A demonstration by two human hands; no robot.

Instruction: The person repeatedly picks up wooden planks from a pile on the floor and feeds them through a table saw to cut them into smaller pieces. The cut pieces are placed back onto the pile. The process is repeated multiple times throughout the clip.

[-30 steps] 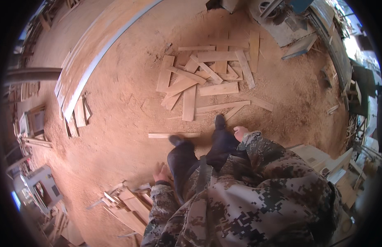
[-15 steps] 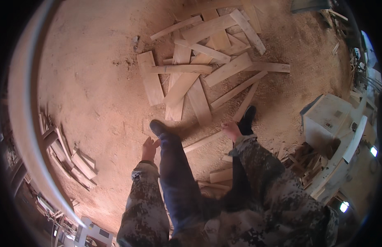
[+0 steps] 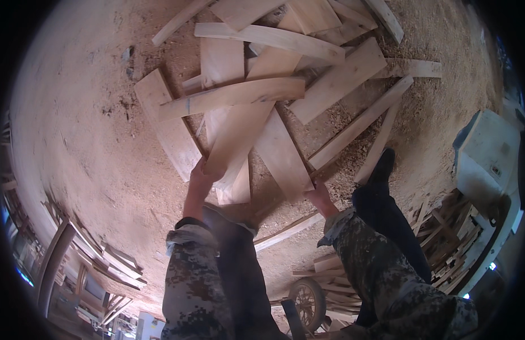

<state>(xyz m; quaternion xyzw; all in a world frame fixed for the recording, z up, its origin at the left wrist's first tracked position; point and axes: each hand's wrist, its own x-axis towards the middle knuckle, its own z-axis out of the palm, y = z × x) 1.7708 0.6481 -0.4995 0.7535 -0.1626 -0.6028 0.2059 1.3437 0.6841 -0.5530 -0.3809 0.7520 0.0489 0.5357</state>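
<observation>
Pale boards [image 3: 262, 65] crisscrossed on the dirt floor [image 3: 90, 136].
The left hand [image 3: 199, 180] grasps the near end of a diagonal board [image 3: 238, 136]; the right hand [image 3: 321, 198] touches a second board [image 3: 280, 153] at its corner — whether that grip is clenched, I cannot tell. Across the diagonal board lies a curved board [image 3: 234, 96] bearing a small dark mark [image 3: 188, 104] — a spoked wheel [image 3: 306, 305] stands near the right sleeve [image 3: 370, 255].

Room left of crossed planks [image 3: 240, 96]

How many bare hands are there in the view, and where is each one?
2. The left hand is at the near end of a diagonal board; the right hand is at the near end of another board, farther right.
</observation>
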